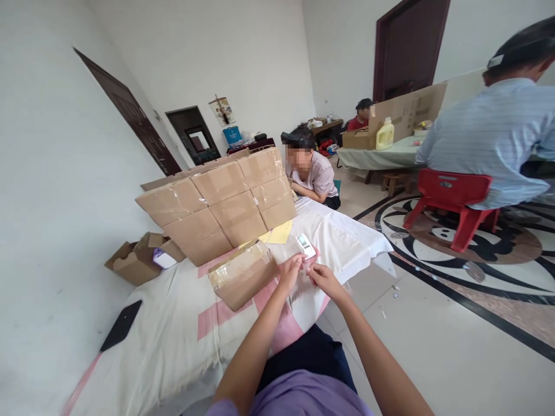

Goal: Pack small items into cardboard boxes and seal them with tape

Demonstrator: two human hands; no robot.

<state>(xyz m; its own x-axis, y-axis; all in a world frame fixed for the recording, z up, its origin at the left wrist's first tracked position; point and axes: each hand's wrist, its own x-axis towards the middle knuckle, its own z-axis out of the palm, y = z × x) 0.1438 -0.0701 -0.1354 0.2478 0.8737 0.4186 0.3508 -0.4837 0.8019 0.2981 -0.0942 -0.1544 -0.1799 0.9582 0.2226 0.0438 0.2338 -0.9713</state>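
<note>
My left hand [292, 271] and my right hand [321, 276] are close together over the near right edge of the cloth-covered table [173, 323]. The fingers of both look pinched, and whatever may lie between them is too small to make out. Just beyond the fingertips lies a small white device [305, 246] with a greenish label or screen; I cannot tell whether a finger touches it. To the left of my hands stands a low cardboard box [245, 274].
A tall cardboard partition [225, 202] rises along the table's far side, with a person [314, 170] behind it. A black flat object [122, 325] lies at the left. Someone else sits on a red chair [453, 190] at the right.
</note>
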